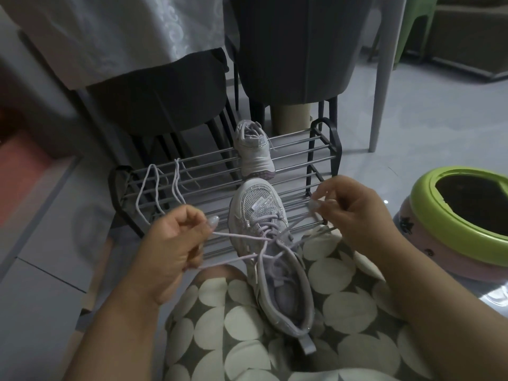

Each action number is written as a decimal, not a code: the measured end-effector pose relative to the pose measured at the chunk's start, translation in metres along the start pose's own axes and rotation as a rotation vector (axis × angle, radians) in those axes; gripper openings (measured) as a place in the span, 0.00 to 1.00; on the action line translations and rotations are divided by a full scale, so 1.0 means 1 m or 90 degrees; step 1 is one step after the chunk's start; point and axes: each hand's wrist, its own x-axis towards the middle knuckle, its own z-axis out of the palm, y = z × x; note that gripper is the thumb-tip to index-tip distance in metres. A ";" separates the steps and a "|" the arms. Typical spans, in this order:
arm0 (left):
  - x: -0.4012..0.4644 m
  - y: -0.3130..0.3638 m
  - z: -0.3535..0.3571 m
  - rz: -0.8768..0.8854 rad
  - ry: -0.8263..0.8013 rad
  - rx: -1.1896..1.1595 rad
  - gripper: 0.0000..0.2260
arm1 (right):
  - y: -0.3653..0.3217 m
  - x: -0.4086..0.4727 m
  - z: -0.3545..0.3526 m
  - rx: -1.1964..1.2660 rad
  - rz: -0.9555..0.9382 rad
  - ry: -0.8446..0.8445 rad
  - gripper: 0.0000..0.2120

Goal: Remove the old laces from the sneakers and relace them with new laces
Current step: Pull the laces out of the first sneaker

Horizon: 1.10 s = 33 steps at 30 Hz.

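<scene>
A pale lilac sneaker (270, 243) lies on the person's lap, heel toward the body, its toe resting on the front rails of a low metal shoe rack (308, 158). The left hand (176, 237) has its fingers curled round one end of the lace (236, 236), pulling it out to the left; the right hand (354, 213) pinches the other end between thumb and fingers, drawn out to the right. The two ends seem to cross over the sneaker's upper eyelets, though the tangle there is hard to read. A second sneaker (254, 151) stands near the rack's back edge. Two loose laces (165, 188) drape over the rails at the rack's left end.
</scene>
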 end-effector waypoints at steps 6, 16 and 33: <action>0.000 -0.011 0.004 0.067 -0.090 0.401 0.11 | 0.004 0.004 0.003 -0.250 -0.096 -0.047 0.09; -0.008 -0.066 0.039 0.222 -0.005 0.443 0.14 | 0.019 -0.007 0.022 -0.309 -0.142 -0.261 0.11; -0.015 -0.059 0.031 0.248 0.349 0.161 0.01 | 0.012 -0.005 0.013 -0.081 -0.013 0.072 0.08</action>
